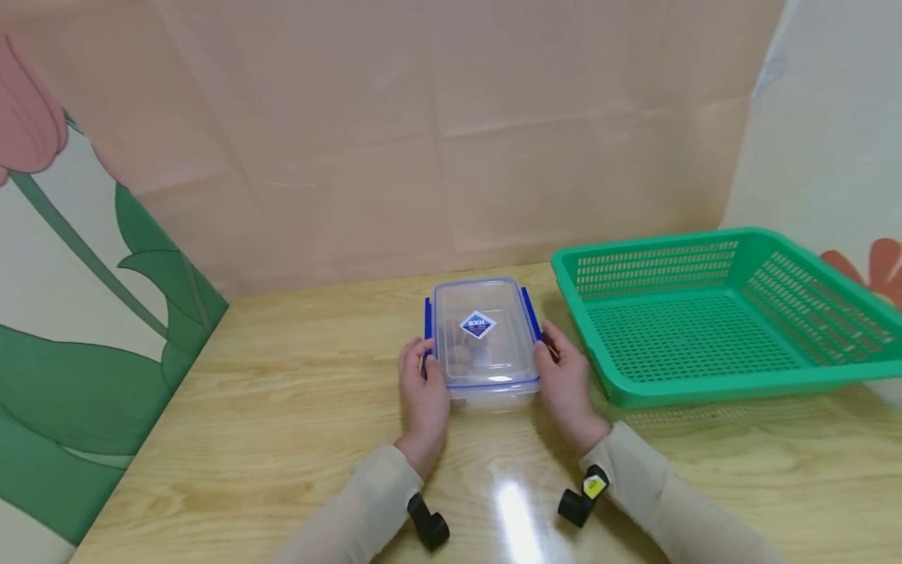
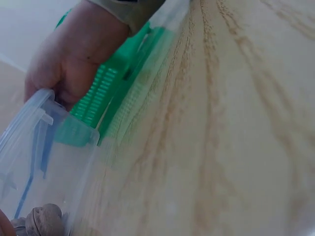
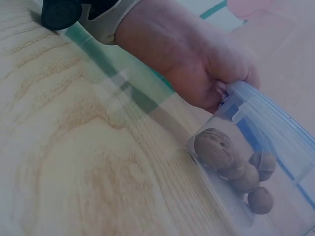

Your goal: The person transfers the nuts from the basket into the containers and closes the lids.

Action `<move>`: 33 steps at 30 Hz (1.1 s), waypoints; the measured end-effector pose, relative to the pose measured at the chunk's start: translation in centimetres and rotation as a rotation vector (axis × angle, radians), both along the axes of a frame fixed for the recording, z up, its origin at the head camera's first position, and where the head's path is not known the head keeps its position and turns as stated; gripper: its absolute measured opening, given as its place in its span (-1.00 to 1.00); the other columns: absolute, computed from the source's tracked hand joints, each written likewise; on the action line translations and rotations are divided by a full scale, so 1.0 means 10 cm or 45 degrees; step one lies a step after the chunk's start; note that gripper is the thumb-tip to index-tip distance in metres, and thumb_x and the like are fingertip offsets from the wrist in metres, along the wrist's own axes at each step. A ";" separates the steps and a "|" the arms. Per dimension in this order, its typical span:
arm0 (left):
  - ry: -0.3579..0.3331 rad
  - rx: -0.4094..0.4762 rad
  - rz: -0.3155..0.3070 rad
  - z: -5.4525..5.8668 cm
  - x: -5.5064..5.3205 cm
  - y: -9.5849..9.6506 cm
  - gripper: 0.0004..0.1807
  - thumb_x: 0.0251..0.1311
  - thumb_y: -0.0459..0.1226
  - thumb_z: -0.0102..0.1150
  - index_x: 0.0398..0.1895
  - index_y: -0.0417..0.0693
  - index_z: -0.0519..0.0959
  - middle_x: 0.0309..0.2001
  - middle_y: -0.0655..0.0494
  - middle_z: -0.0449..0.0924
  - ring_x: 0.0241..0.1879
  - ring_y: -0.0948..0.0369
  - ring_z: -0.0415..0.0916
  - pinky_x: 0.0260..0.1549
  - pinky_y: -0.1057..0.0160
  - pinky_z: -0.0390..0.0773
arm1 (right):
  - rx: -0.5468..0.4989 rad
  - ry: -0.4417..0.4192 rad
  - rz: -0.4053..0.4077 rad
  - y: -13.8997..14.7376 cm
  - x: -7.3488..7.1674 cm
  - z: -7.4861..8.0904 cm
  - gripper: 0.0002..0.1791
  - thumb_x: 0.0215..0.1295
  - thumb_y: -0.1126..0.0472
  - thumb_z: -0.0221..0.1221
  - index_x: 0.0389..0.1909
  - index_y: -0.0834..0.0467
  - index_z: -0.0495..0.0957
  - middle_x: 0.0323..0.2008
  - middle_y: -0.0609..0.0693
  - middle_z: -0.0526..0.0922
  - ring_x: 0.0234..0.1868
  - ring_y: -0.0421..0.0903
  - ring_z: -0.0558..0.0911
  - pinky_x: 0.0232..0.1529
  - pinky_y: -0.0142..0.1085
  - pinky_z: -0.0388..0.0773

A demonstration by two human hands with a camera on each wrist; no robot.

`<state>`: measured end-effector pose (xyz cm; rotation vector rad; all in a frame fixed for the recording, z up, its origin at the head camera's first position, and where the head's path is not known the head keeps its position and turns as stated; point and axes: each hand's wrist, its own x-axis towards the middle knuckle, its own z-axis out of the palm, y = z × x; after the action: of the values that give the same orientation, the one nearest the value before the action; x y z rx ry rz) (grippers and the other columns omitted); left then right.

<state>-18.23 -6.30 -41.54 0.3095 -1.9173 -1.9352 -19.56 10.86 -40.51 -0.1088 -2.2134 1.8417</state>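
Observation:
A clear plastic food container [image 1: 500,298] stands on the wooden table with its lid on, a blue-and-white label on top and blue clips along both long sides. Inside lie several brown walnuts [image 3: 215,149], also visible as walnuts [image 2: 45,221] in the left wrist view. My left hand [image 1: 426,399] grips the near part of the left side, fingers at the blue clip. Opposite it, my right hand [image 1: 567,388] holds the right side, thumb and fingers at the other clip. The hands hide parts of both clips; whether these are fastened I cannot tell.
A green plastic basket [image 1: 620,395] with slatted walls stands on the table [image 1: 282,439] close to my right hand. Behind the table hangs a pinkish-beige sheet [image 1: 423,157]. A flower-patterned panel [image 1: 92,376] borders the left edge.

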 end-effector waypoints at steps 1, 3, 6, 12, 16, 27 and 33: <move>-0.004 0.026 -0.028 0.00 0.00 0.00 -0.66 0.30 -0.44 -0.18 0.08 -0.09 0.44 0.26 -0.02 0.31 0.27 0.09 0.24 0.29 0.12 0.25 | 0.006 0.004 -0.004 0.00 0.00 0.00 -0.50 0.35 0.28 -0.09 0.31 0.24 0.23 0.30 0.15 0.30 0.27 0.01 0.33 0.23 -0.16 0.37; -0.043 0.083 -0.087 0.01 0.00 0.00 -0.57 0.34 -0.41 -0.23 0.26 -0.04 0.31 0.31 0.01 0.27 0.30 0.12 0.20 0.30 0.13 0.23 | 0.018 -0.004 -0.006 0.00 0.00 -0.01 -0.51 0.35 0.26 -0.09 0.30 0.22 0.26 0.29 0.13 0.32 0.26 -0.01 0.35 0.23 -0.17 0.38; -0.093 0.110 -0.151 0.02 -0.02 -0.02 -0.50 0.39 -0.33 -0.29 0.40 0.00 0.11 0.38 0.05 0.16 0.36 0.14 0.10 0.33 0.14 0.15 | 0.009 -0.033 0.019 0.00 -0.01 0.00 -0.49 0.37 0.22 -0.09 0.33 0.21 0.21 0.33 0.11 0.26 0.31 -0.02 0.28 0.28 -0.18 0.31; -0.118 0.067 -0.207 0.02 -0.02 -0.04 -0.52 0.42 -0.24 -0.30 0.39 0.06 0.13 0.39 0.14 0.13 0.37 0.17 0.06 0.34 0.11 0.14 | -0.101 -0.135 0.065 -0.01 0.00 0.02 -0.45 0.40 0.16 -0.12 0.36 0.24 0.12 0.39 0.10 0.13 0.38 -0.04 0.14 0.37 -0.19 0.15; -0.086 0.038 -0.184 0.03 -0.01 -0.04 -0.52 0.39 -0.28 -0.23 0.37 -0.04 0.18 0.38 0.04 0.16 0.36 0.12 0.10 0.33 0.10 0.16 | -0.157 -0.132 0.056 -0.03 0.01 0.01 -0.46 0.40 0.19 -0.12 0.36 0.24 0.12 0.38 0.10 0.14 0.37 -0.02 0.15 0.36 -0.17 0.16; -0.125 0.147 -0.166 0.04 0.04 -0.07 -0.50 0.38 -0.22 -0.16 0.37 0.05 0.17 0.38 0.09 0.14 0.36 0.14 0.08 0.32 0.14 0.17 | -0.195 -0.103 0.109 -0.12 0.04 0.01 -0.45 0.40 0.22 -0.11 0.36 0.27 0.09 0.39 0.15 0.12 0.37 0.02 0.16 0.34 -0.16 0.18; -0.092 0.151 -0.165 0.04 0.03 -0.07 -0.52 0.37 -0.27 -0.17 0.35 -0.02 0.20 0.36 0.05 0.18 0.36 0.12 0.10 0.31 0.14 0.18 | -0.135 -0.053 0.055 -0.14 0.06 0.00 -0.48 0.37 0.27 -0.09 0.32 0.32 0.16 0.36 0.18 0.16 0.36 0.05 0.18 0.34 -0.15 0.20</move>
<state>-17.97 -6.97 -41.13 0.2998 -1.9140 -2.1549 -18.93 9.46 -40.46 -0.1209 -2.1615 1.9976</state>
